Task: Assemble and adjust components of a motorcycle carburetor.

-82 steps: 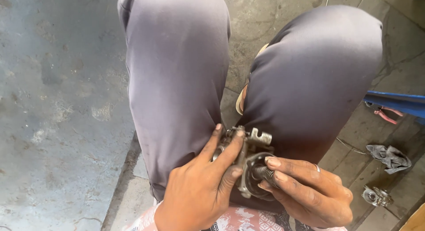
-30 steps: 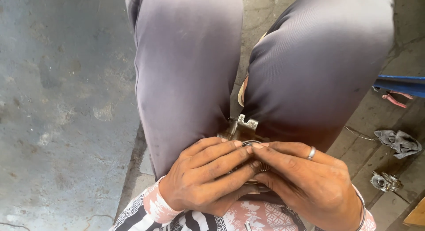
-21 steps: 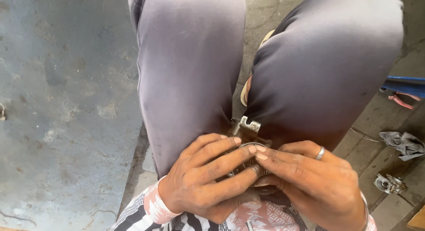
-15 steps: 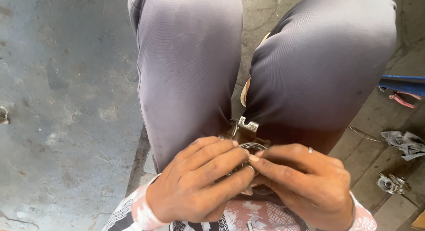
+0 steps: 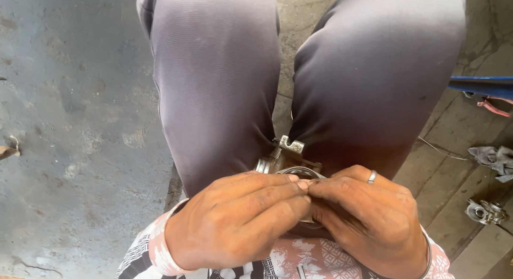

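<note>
The small grey cast-metal mechanical part with a round bore and a notched bracket on top (image 5: 286, 159) sits low between the person's thighs, clothed in grey trousers (image 5: 214, 86), and serves as the landmark here; both hands are closed around its near side, the left hand (image 5: 238, 225) curled over it from the left with fingers (image 5: 267, 191) laid across the ring of the bore, the right hand (image 5: 368, 217), wearing a silver ring (image 5: 372, 176), meeting it fingertip to fingertip from the right, so only the bracket and a spring-like piece at the far edge show; the part looks rigid and fairly heavy for its bulk, probably greasy and so inclined to slip, with sharp corners at the bracket; the sounder hold seems to be the round body rather than the thin protruding pieces, which could snag or bend; room for moving is tight beyond the part, where the thighs close in on both sides, and freer toward the chest; to the left of the part lies bare stained concrete floor (image 5: 69, 124); to its right, well apart, lie a crumpled grey rag (image 5: 494, 159), another small metal assembly (image 5: 483, 212), and farther up a blue tool handle (image 5: 481, 86) beside a red-handled tool (image 5: 494, 108).
</note>
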